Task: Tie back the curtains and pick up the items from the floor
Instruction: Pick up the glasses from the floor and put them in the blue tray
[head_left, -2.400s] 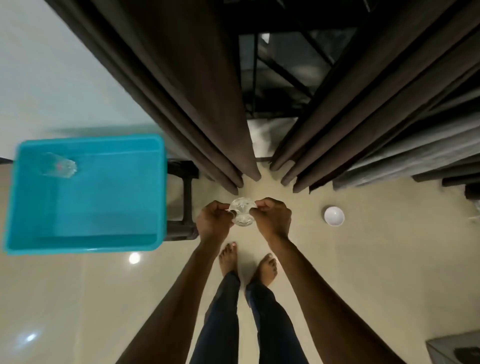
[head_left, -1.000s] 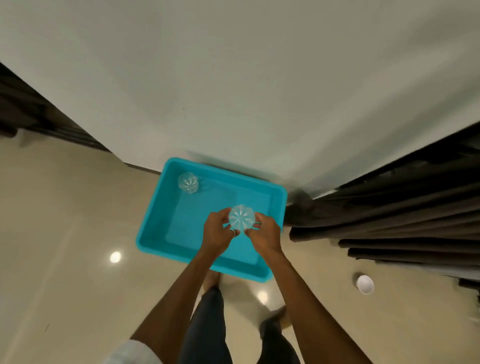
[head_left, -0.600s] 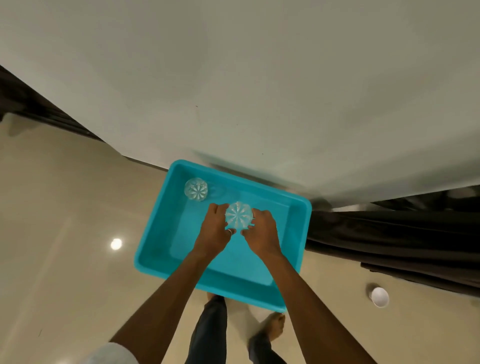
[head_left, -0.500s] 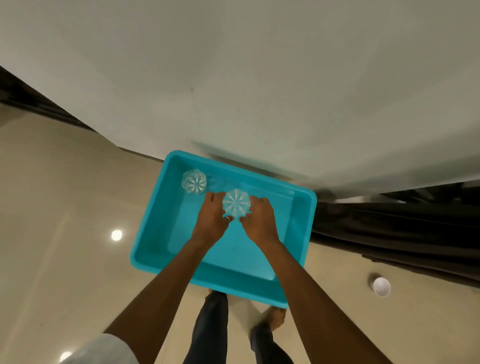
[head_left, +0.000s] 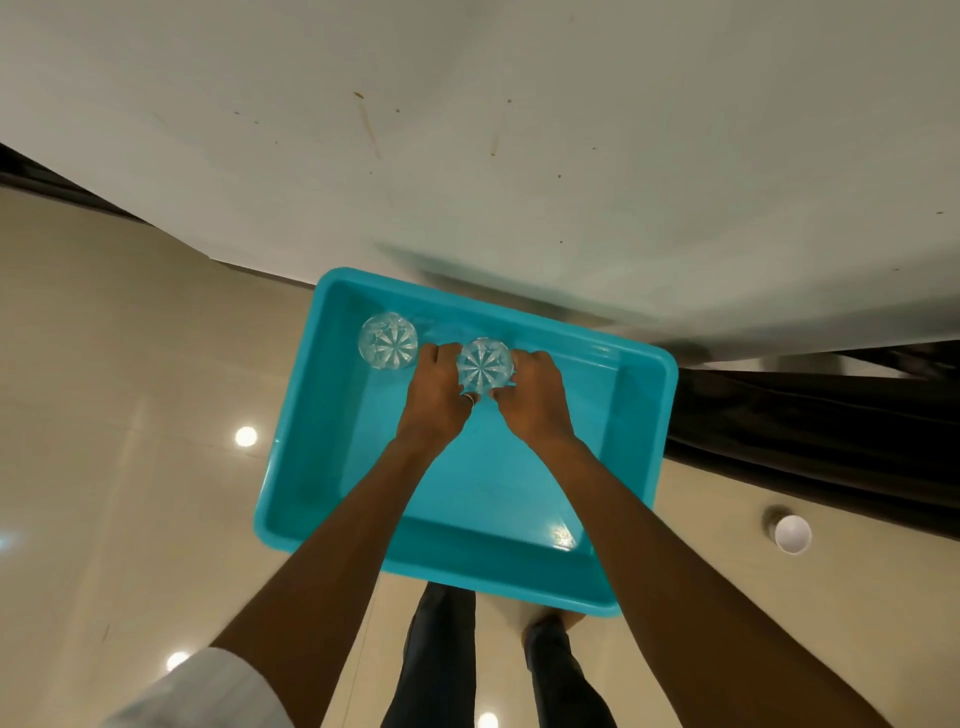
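Observation:
A clear cut-glass tumbler (head_left: 485, 365) is held between my left hand (head_left: 436, 397) and my right hand (head_left: 537, 397), fingers curled round its sides, low inside a turquoise plastic tub (head_left: 641, 415). A second matching tumbler (head_left: 388, 340) stands upright in the tub's far left corner, just left of my left hand. A dark brown curtain (head_left: 810, 426) lies bunched to the right of the tub. A small white cup (head_left: 792, 533) sits on the floor at the right.
A pale wall (head_left: 467, 130) rises right behind the tub. The glossy beige tile floor (head_left: 130, 415) spreads to the left. My legs and feet (head_left: 441, 660) stand just in front of the tub's near rim.
I turned from the curtains to the tub, carrying the tumbler in both hands. Over the last second it has gone down into the tub, close beside the other tumbler.

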